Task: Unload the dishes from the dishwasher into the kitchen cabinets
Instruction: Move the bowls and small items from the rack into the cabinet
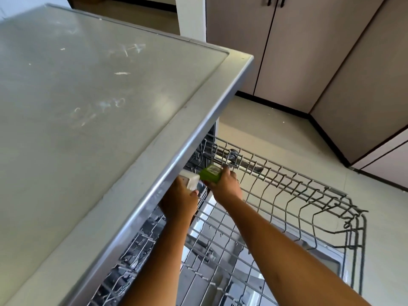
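The dishwasher's upper wire rack [293, 195] is pulled out from under the counter, above the open dishwasher door [326, 259]. My left hand [180, 200] grips a white cup [189, 180] at the counter's edge, partly hidden under it. My right hand [225, 184] holds a green cup [210, 173] with a label on its base, just above the rack's back part. The two cups are side by side and nearly touch.
A grey steel counter [88, 107] fills the left half, its rim overhanging the dishwasher. Beige cabinet doors [287, 47] with dark handles stand across the floor at the back and right. Pale floor [265, 124] lies between them.
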### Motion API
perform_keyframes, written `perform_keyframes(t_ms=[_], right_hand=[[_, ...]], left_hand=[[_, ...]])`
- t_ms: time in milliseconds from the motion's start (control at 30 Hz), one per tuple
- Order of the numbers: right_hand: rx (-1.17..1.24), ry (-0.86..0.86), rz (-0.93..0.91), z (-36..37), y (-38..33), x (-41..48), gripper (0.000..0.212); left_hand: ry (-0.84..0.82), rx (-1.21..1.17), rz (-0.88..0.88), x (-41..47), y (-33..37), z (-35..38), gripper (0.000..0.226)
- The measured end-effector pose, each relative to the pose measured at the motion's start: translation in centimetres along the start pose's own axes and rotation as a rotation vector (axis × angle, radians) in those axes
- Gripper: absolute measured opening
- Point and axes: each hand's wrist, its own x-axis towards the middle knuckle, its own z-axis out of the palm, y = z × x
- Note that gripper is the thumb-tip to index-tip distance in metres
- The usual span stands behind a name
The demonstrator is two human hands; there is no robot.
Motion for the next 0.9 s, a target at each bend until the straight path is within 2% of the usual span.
perform_keyframes(t_ms=[100,200,533,667,833,900], right_hand=[[-0.006,-0.014,-0.009,-0.8,0.8,-1.5,0.076],[0.023,0.009,-0.023,-1.9,1.7,-3.6,0.068],[0.029,0.012,-0.16,-6.1,4.6,-14.6,0.075],[-0.003,-0.005,-0.235,-8.1,5.4,-21.0,0.077],[-0.044,-0.017,-0.343,-11.3,5.5,-30.7,0.079],[-0.064,0.003,-0.429,-13.3,4.3,-36.4,0.08]], left_hand=[[0.037,-0.034,-0.01,-0.5,-1.0,1.1,0.078],[0.066,-0.101,-0.013,-2.0,-1.8,2.0,0.088],[0.119,-0.219,0.065,-13.1,-3.4,-0.5,0.067],[0.099,-0.302,0.097,-19.7,-4.6,-2.6,0.074],[0.147,-0.406,0.153,-28.3,-6.3,-7.4,0.07],[0.212,-0.421,0.199,-32.8,-7.2,-11.3,0.068]])
